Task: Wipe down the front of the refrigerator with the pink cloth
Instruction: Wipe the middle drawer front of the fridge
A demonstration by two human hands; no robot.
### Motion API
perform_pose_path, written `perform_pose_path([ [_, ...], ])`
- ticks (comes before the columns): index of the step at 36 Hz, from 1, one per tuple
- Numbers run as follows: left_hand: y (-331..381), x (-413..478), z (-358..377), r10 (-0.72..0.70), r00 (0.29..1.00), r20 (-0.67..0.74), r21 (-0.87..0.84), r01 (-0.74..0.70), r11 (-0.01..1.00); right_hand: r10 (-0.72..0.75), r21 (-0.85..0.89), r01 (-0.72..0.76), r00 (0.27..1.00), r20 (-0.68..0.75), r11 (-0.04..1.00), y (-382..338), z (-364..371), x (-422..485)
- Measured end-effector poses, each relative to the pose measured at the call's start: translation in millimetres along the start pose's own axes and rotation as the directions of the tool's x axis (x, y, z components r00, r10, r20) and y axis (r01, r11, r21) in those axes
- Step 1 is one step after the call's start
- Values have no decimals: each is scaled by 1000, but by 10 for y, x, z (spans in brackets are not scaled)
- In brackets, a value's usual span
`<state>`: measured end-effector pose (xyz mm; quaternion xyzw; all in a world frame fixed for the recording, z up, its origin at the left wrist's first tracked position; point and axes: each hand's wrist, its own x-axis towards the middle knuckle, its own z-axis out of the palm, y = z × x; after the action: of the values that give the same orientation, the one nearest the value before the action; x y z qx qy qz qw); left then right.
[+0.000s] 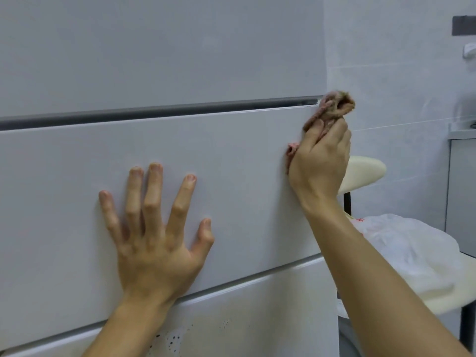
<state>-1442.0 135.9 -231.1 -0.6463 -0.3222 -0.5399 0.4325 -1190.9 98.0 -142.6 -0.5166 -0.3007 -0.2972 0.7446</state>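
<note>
Setting: domestic kitchen, household scale. Evidence: a pale refrigerator (180, 73) fills most of the view, its front split by horizontal seams into stacked panels, with dark speckles on the lowest one. To its right is a white tiled wall (399, 73) carrying a small white hook (470, 51) and a dark fitting (463, 25) high up. A cream chair (365, 168) on a dark post stands beside the appliance, and a crumpled white plastic bag (412, 248) with red print lies on its seat. A grey counter edge (461, 136) shows at far right.
</note>
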Motion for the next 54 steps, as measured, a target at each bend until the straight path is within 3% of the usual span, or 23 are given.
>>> perform_pose_path([
  [3, 1, -2, -1, -7, 1000, 1, -8, 7, 1000, 34, 22, -35, 998, 61, 999, 201, -137, -232],
  [10, 11, 1, 2, -15, 1000, 0, -1, 15, 1000, 189, -113, -169, 962, 196, 979, 888, -652, -1279],
  [15, 5, 6, -2, -3, 1000, 12, 7, 3, 1000, 167, -95, -155, 975, 146, 983, 816, -581, -1213],
  [21, 10, 5, 0, -2, 1000, 5, -7, 2, 1000, -20, -92, 28, 996, 89, 995, 327, -245, -698],
  [26, 3, -7, -1, -2, 1000, 6, -8, 2, 1000, -130, -56, 138, 984, 124, 989, 210, -140, -518],
  [31, -7, -4, -23, 4, 1000, 27, -26, -3, 1000, -239, -47, 249, 958, 157, 967, 433, -256, -883],
  [37, -1, 2, -29, -4, 1000, 11, -28, 4, 1000, -334, -25, 360, 888, 317, 933, 697, -486, -1539],
  [43, -6, 28, -88, -4, 999, 37, -52, 6, 999, -409, -2, 435, 847, 339, 900, 585, -438, -1264],
  [51, -40, 45, -195, -1, 997, 71, -113, 9, 994, -339, -35, 347, 930, 143, 937, -213, 103, -553],
  [54, -58, 38, -209, 3, 998, 67, -124, 6, 992, -355, -33, 363, 925, 135, 931, -196, 73, -662],
])
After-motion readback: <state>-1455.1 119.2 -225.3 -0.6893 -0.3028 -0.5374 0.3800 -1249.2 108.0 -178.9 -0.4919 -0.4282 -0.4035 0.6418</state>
